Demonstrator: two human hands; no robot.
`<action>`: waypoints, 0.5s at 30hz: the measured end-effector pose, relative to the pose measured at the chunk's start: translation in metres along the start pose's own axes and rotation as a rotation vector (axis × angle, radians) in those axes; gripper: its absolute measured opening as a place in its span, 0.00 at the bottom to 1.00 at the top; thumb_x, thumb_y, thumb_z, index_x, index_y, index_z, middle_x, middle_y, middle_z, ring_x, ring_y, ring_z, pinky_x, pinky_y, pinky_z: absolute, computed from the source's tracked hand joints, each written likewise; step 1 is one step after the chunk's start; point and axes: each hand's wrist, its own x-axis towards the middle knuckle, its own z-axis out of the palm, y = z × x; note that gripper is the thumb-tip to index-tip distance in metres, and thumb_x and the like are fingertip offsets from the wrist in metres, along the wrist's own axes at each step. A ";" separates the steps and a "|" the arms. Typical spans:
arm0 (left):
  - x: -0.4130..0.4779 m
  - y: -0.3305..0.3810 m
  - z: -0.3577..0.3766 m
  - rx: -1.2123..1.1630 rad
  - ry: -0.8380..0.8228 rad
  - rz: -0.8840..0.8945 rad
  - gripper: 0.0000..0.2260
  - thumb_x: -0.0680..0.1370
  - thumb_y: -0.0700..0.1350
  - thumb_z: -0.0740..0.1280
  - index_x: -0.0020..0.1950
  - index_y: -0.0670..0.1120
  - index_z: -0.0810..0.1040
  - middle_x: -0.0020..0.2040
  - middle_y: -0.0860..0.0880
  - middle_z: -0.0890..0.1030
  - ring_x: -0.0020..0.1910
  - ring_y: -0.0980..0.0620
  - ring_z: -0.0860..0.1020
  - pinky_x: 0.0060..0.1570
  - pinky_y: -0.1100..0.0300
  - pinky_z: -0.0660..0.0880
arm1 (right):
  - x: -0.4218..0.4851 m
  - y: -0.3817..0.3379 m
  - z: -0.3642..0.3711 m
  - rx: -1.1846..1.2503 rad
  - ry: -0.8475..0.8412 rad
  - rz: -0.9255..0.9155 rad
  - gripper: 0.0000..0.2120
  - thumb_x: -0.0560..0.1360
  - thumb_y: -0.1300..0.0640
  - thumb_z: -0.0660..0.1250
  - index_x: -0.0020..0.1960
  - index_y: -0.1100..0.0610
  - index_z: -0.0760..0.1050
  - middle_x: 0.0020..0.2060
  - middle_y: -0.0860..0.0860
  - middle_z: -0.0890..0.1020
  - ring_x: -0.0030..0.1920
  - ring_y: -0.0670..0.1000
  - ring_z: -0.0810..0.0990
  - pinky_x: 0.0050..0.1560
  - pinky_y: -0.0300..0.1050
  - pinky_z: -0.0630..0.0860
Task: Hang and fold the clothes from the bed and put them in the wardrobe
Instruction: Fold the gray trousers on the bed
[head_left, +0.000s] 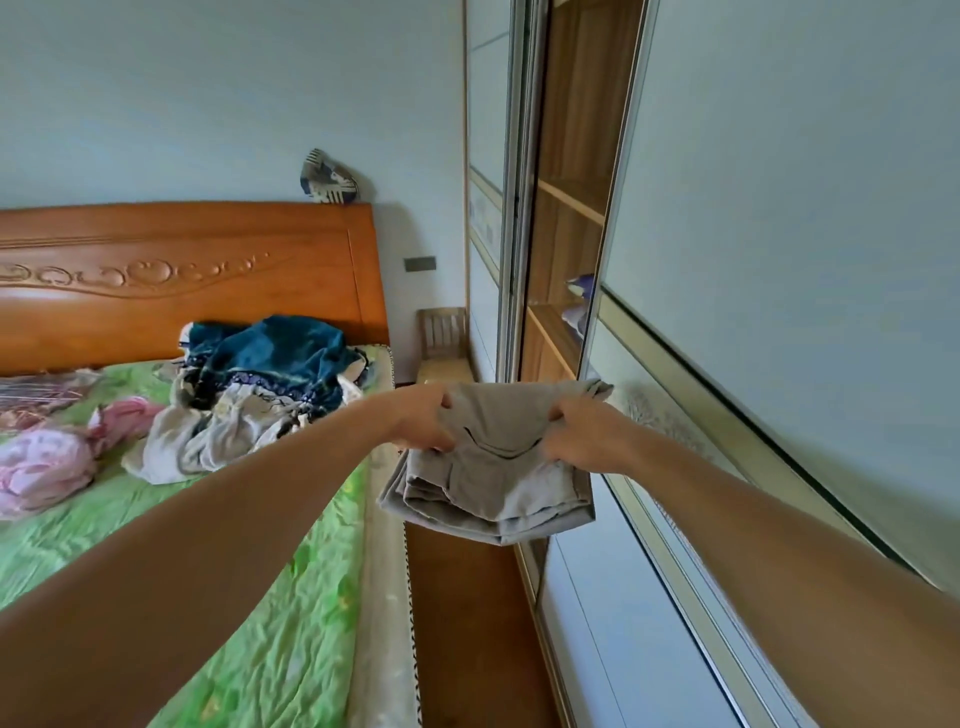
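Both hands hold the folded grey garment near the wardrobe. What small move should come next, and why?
Probably carry the grey garment forward toward the wooden shelf in the open wardrobe. It already looks folded, the left hand and right hand each grip its upper edge, and it hangs above the floor beside the bed, not yet inside.
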 end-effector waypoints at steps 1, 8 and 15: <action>0.007 -0.003 -0.005 -0.002 0.000 -0.012 0.31 0.74 0.46 0.74 0.74 0.47 0.66 0.66 0.45 0.75 0.55 0.48 0.76 0.47 0.59 0.72 | 0.010 -0.003 -0.003 -0.001 0.004 -0.012 0.12 0.74 0.62 0.66 0.57 0.63 0.76 0.39 0.58 0.80 0.37 0.53 0.75 0.36 0.47 0.70; 0.066 -0.028 -0.043 0.018 0.014 -0.033 0.31 0.75 0.48 0.73 0.76 0.47 0.65 0.69 0.45 0.72 0.62 0.45 0.75 0.59 0.56 0.74 | 0.086 -0.028 -0.022 -0.073 0.025 -0.037 0.14 0.75 0.55 0.68 0.59 0.58 0.77 0.50 0.57 0.82 0.51 0.56 0.81 0.56 0.54 0.80; 0.190 -0.040 -0.091 0.030 -0.002 0.037 0.28 0.75 0.48 0.72 0.73 0.47 0.67 0.56 0.48 0.75 0.49 0.49 0.77 0.44 0.59 0.75 | 0.191 -0.047 -0.069 -0.123 0.123 -0.013 0.10 0.76 0.56 0.69 0.55 0.58 0.74 0.45 0.54 0.80 0.45 0.53 0.81 0.44 0.46 0.77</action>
